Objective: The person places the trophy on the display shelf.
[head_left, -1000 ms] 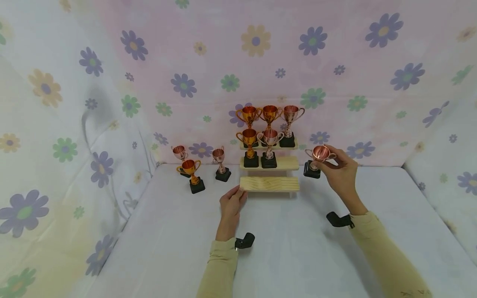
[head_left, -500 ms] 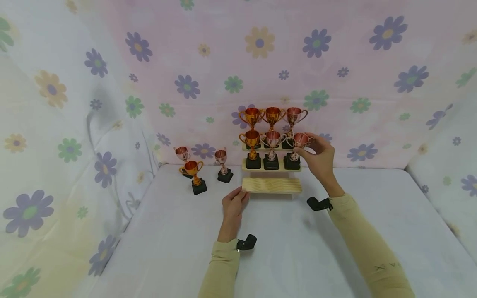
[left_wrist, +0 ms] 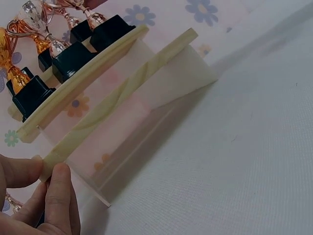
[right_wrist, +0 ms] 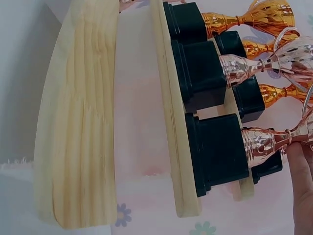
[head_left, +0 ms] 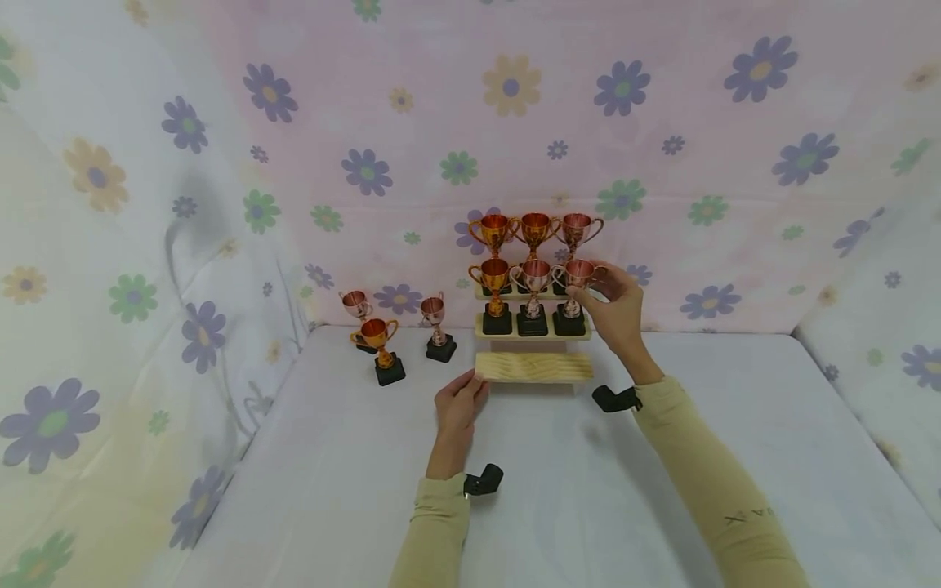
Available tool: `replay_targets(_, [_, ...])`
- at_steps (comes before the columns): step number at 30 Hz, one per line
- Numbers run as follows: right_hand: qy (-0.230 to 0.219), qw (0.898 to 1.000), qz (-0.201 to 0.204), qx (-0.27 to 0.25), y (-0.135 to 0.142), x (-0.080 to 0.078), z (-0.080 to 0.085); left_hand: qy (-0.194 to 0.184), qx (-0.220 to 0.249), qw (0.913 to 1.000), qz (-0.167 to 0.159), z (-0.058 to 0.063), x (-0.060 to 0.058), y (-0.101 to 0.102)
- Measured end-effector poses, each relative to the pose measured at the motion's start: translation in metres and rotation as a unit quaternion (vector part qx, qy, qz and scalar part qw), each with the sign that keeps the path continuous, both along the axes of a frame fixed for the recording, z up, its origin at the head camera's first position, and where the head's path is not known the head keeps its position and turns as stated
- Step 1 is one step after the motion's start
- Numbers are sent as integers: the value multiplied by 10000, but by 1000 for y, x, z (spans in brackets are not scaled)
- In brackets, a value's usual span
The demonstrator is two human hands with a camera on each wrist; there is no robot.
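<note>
My right hand [head_left: 616, 309] holds a rose-gold trophy cup [head_left: 578, 274] by its cup and handle. Its black base [right_wrist: 220, 152] sits upright on the right end of the middle step of a tiered wooden shelf [head_left: 534, 367]. Left of it on that step stand another rose-gold trophy [head_left: 534, 278] and a gold trophy [head_left: 495, 276]. Down at the lowest board's left end, my left hand [head_left: 457, 408] pinches the wood between thumb and fingers, as the left wrist view shows. Two gold trophies [head_left: 536, 231] and a rose-gold one [head_left: 577, 231] occupy the top step, their bases partly hidden.
Left of the shelf, on the white tabletop [head_left: 331, 457], stand a gold trophy [head_left: 379, 339] and two rose-gold trophies [head_left: 434, 314], one partly behind the gold. Flowered cloth [head_left: 412, 147] hangs behind and at both sides. The lowest board is bare.
My right hand has carried the rose-gold trophy leftward from beside the shelf onto the middle step's right end, then nudged slightly further left. My left hand keeps its grip on the lowest board.
</note>
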State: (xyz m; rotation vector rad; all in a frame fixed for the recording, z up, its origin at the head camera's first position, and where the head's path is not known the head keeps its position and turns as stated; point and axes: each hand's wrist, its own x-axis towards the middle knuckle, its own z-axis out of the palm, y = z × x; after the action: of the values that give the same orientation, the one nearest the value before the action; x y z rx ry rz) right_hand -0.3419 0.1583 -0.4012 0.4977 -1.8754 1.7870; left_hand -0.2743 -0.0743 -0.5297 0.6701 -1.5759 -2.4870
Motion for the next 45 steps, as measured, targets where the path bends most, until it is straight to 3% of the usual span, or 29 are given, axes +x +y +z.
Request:
replay_targets(6, [-229,9995,-121,-163,-4,1,-4,4,-49,10000,41,-1,2,0])
replay_targets(12, [-645,9972,7,-369,4,-10,-31,82,-138,9999,49,-2,0,-2])
replay_targets(14, [-906,9953,-63,-330,9,-9,-44,74,-239,9997,-55,-2,0,-6])
replay_targets(17, [-1431,9892,-305,-119,15,2,-63,-84,-650,9965,-517,1,-1,-18])
replay_targets(22, [-2616,9636,-365,417,19,22,-95,-414,-1594,9752,-1481,13,0,-47])
replay_targets(27, [-3572,9334,-194,272,18,36,-114,-516,-2336,9517,-1923,24,8,-85])
replay_targets(29, [-3796,9250,-152,-14,17,40,-119,-456,-2615,9469,-1813,28,13,-103])
replay_targets(31, [-3937,9187,-100,-307,15,43,-122,-431,-2886,9446,-1502,33,18,-119])
replay_targets(36, [-4109,9066,117,-954,10,49,-124,-543,-3466,9363,-159,48,26,-150])
replay_targets(39, [-4166,9012,168,-1184,10,50,-125,-374,-3513,9345,433,54,22,-157])
replay_targets(41, [-4205,8972,157,-1339,10,50,-126,-53,-3444,9370,587,54,15,-161])
replay_targets(45, [-4251,8889,145,-1700,9,52,-128,525,-3419,9364,593,52,0,-169])
